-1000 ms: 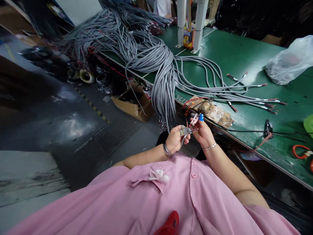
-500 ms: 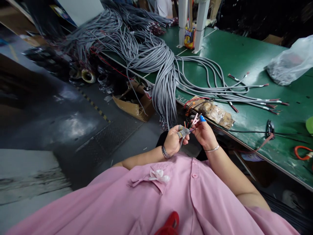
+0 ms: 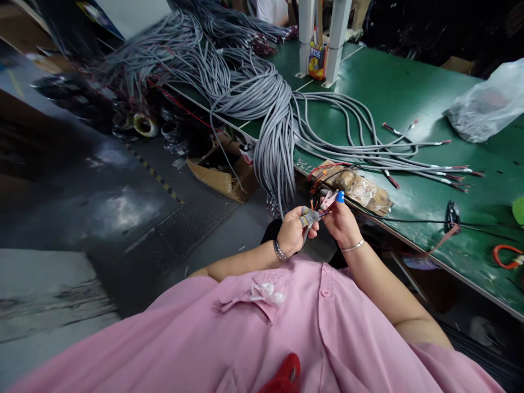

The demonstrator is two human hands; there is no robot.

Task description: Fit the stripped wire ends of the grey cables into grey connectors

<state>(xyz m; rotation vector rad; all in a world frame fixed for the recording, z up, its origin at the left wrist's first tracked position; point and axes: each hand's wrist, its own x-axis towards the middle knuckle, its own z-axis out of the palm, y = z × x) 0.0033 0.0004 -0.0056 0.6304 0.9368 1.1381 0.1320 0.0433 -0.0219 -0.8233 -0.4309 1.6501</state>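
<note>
My left hand (image 3: 291, 234) is closed around the end of a grey cable (image 3: 305, 234), with grey cloth covers on its thumb and finger. Thin coloured wires (image 3: 314, 206) fan out from that end, orange and dark ones among them. Close beside it, my right hand (image 3: 343, 225) grips a small pink pincer-like tool (image 3: 328, 201), a blue cover on its thumb. The tool's tip is at the wires; whether it pinches one is too small to tell. Both hands are in front of the pink shirt, at the table's near edge.
A thick bundle of grey cables (image 3: 272, 103) drapes over the edge of the green table (image 3: 393, 82). A taped wooden block (image 3: 360, 188) lies just beyond my hands. Further right are a plastic bag (image 3: 485, 103) and an orange-handled tool (image 3: 507, 256). An open cardboard box (image 3: 221, 183) stands below.
The pink tool has turned and its arms look closer together. Both hands have shifted slightly to the right, while the left hand keeps its hold on the cable.
</note>
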